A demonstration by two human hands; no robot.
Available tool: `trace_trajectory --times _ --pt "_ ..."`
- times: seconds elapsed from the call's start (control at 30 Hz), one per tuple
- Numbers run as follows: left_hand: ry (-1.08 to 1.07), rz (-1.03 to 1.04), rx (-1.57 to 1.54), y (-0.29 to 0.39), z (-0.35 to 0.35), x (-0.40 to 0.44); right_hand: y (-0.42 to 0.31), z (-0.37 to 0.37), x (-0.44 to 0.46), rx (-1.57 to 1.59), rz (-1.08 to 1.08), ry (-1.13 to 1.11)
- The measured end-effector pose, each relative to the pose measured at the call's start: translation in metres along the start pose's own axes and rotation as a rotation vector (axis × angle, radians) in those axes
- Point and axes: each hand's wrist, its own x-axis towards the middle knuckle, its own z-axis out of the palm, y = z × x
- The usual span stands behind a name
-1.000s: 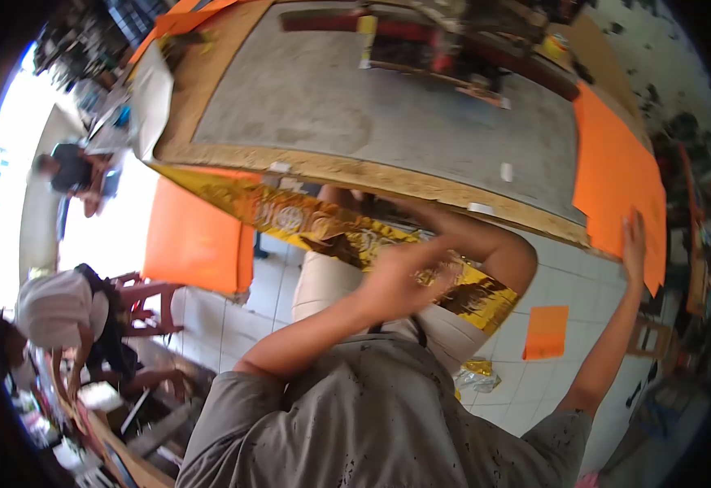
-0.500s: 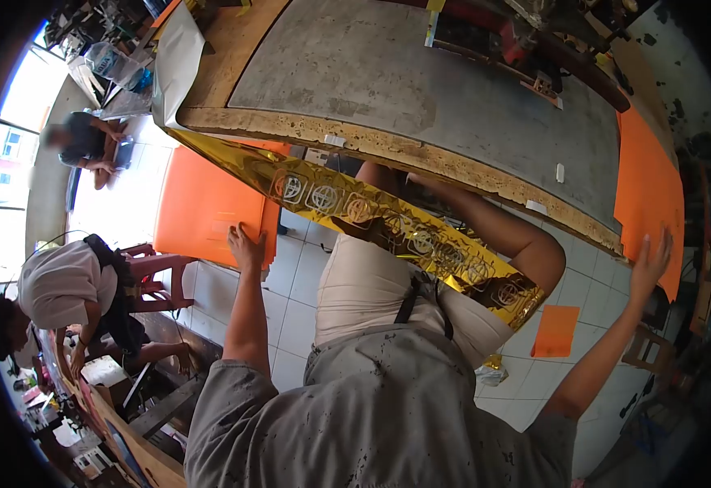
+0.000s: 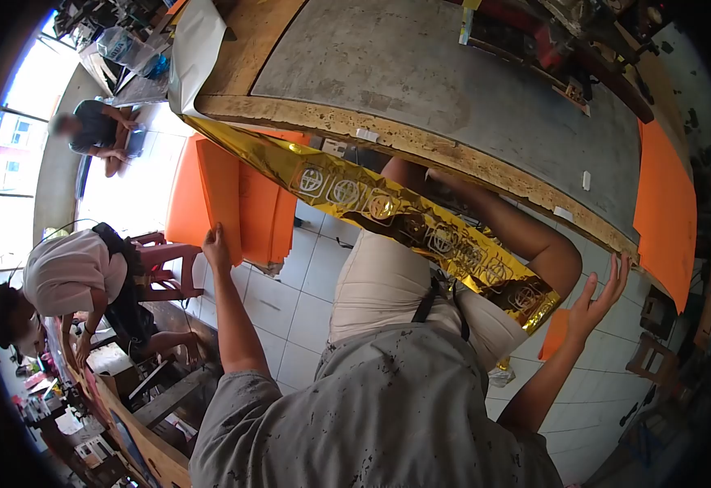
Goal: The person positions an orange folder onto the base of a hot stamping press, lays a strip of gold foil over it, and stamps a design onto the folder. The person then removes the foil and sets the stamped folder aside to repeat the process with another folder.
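My left hand (image 3: 219, 246) pinches the lower edge of an orange sheet (image 3: 222, 195), which is lifted off a stack of orange sheets (image 3: 263, 213) at the left. My right hand (image 3: 599, 301) is empty with its fingers spread, just below the table's right corner and near other orange sheets (image 3: 666, 213). A strip of gold foil (image 3: 346, 192) with stamped round emblems hangs from the table's left corner across my lap.
The worktable (image 3: 453, 89) has a grey top and a worn wooden edge, with a red machine (image 3: 547, 41) at its back. Two people (image 3: 75, 272) (image 3: 99, 130) sit at the left. An orange piece (image 3: 552, 335) lies on the tiled floor.
My left hand has gone from the foil to the orange stack and raised a sheet from it. My right hand has moved off the right-hand orange sheets toward my body.
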Motion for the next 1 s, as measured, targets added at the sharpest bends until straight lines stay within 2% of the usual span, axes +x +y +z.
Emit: trace_trajectory --times 0.17,0.27,0.37,0.47,0.57,0.77,0.87,1.0 --pt "-0.063 -0.099 -0.089 0.032 -0.007 -0.009 0.004 0.004 0.005 -0.007 -0.003 0.013" --pt "-0.192 -0.167 -0.089 0.027 -0.006 -0.004 0.003 0.006 0.007 -0.016 -0.039 0.017" --pt "-0.203 -0.135 -0.053 0.012 -0.006 0.006 0.001 0.006 0.007 -0.002 -0.054 0.028" --pt "-0.180 -0.124 0.037 0.009 -0.009 0.012 0.001 0.006 0.006 0.005 -0.059 0.020" --pt "-0.064 -0.039 -0.051 0.003 -0.009 0.015 -0.001 0.004 0.005 -0.014 -0.045 0.003" --pt "-0.015 -0.047 -0.132 0.022 -0.014 0.006 0.004 0.006 0.005 -0.006 -0.046 -0.002" --pt "0.000 -0.108 -0.085 0.029 -0.018 0.006 0.004 0.005 0.006 0.001 -0.057 -0.006" --pt "-0.081 -0.071 -0.129 0.038 -0.016 0.005 0.004 0.005 0.005 0.002 -0.047 -0.012"
